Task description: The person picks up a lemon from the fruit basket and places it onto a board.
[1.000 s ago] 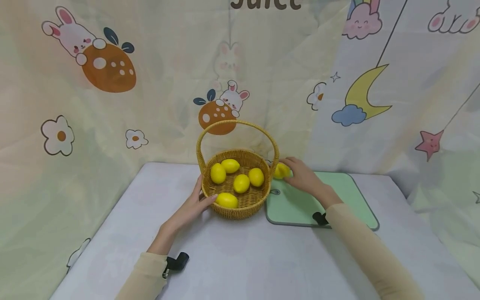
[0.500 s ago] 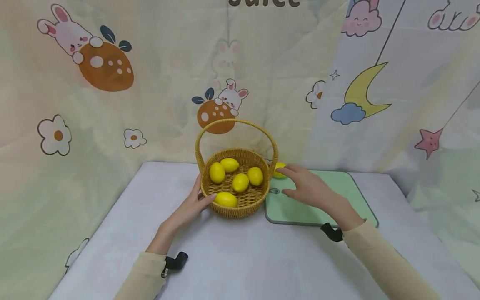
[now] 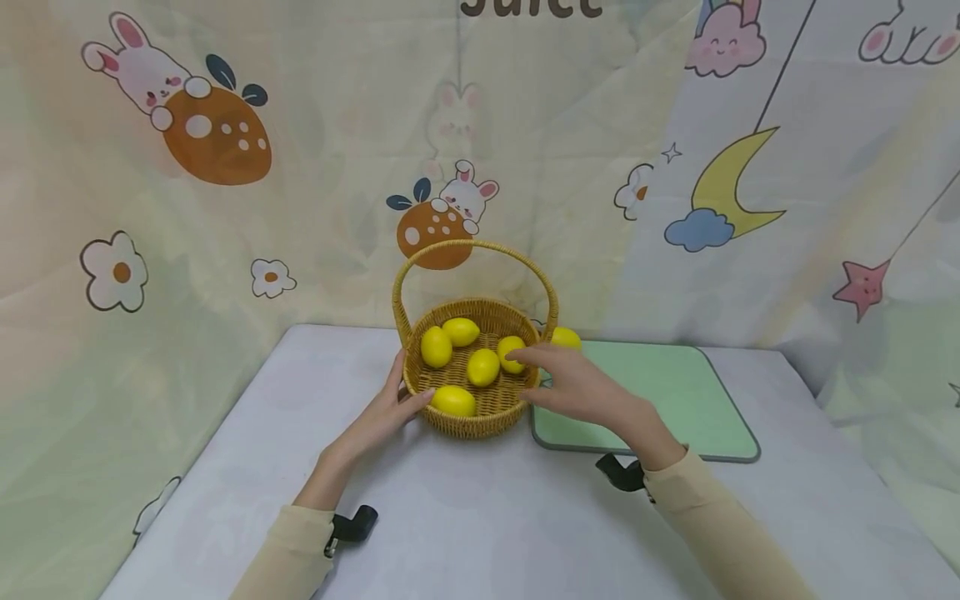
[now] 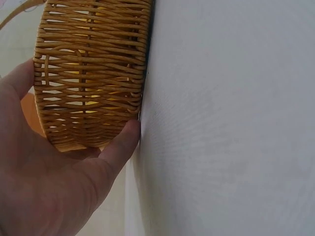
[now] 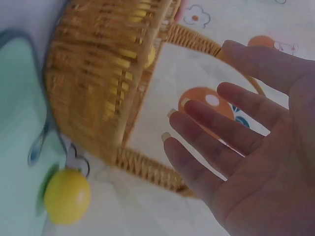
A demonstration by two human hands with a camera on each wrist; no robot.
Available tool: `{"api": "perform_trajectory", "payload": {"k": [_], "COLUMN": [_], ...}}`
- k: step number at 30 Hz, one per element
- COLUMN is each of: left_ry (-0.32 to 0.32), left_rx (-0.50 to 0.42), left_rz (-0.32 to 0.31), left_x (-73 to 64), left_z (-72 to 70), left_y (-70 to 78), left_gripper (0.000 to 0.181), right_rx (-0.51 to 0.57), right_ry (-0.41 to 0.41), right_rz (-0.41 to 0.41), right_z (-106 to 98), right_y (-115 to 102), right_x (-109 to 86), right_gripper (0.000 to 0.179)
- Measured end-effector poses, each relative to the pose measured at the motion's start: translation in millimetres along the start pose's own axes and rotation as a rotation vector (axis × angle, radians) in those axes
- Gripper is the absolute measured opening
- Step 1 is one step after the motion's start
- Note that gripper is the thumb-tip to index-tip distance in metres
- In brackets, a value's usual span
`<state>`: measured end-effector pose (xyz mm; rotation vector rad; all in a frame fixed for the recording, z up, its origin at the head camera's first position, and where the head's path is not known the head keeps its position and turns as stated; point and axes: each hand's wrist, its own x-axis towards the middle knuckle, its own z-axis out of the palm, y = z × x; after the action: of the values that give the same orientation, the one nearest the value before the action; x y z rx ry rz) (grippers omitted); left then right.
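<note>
A round wicker basket [image 3: 468, 427] with a tall arched handle stands on the table, several yellow lemons [image 3: 483, 367] inside it. My left hand [image 3: 382, 412] holds its left side, thumb at the front rim; in the left wrist view the hand [image 4: 59, 182] spans the woven wall. My right hand [image 3: 573, 383] is over the basket's right rim with nothing in it. Its fingers [image 5: 206, 145] are spread and slightly bent in the right wrist view. Another lemon [image 3: 566, 337] lies on the green cutting board [image 3: 660, 400], behind the right hand and beside the basket handle.
The cutting board lies right of the basket, grey-edged, with a hanging hole [image 5: 37, 147] near its left edge. A printed cloth backdrop [image 3: 330, 167] hangs behind the white table [image 3: 465, 517]. Black cameras [image 3: 356, 523] sit on both wrists.
My right hand has let go of the lemon on the cutting board, drawn back from it and moved left over the basket's rim. The left hand stays on the basket.
</note>
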<state>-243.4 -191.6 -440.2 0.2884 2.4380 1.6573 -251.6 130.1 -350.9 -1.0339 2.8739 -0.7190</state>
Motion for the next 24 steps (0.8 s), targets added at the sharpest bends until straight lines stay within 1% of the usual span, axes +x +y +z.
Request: {"api": "perform_trajectory", "payload": {"k": [2,5,9,12,16,19,24], "left_ry": [0.008,0.022,0.030,0.030,0.034,0.034,0.025], "left_rx": [0.005,0.013,0.019,0.021,0.018,0.016,0.027], "left_rz": [0.008,0.013,0.020,0.011,-0.004,0.001,0.002], "left_x": [2.9,5.2,6.9,6.9,5.7,5.3,3.8], "left_z": [1.2,2.7,4.4,5.4,4.8,3.6,2.6], "left_y": [-6.3,-11.8,-13.5,-12.5,-11.4,-11.1,-12.3], "left_gripper": [0.094,0.091,0.089,0.089,0.089,0.089,0.090], "right_rx": [0.057,0.117,0.161,0.189,0.196,0.184,0.171], "right_ry": [-0.013,-0.037,-0.060,-0.074,-0.107,-0.132,-0.169], "right_rz": [-0.019,-0.030,-0.026,-0.019,-0.035,-0.047,-0.021], "right_z": [7.0,17.5,32.2,42.9,56.6,64.7,72.7], "right_y": [-2.2,-5.5,-7.0,-8.3,-12.0,-14.3,-18.1], "right_x": [7.2,19.0,33.3,40.6,49.9,55.9,61.0], "right_gripper": [0.052,0.052,0.053,0.052,0.053,0.054,0.046]}}
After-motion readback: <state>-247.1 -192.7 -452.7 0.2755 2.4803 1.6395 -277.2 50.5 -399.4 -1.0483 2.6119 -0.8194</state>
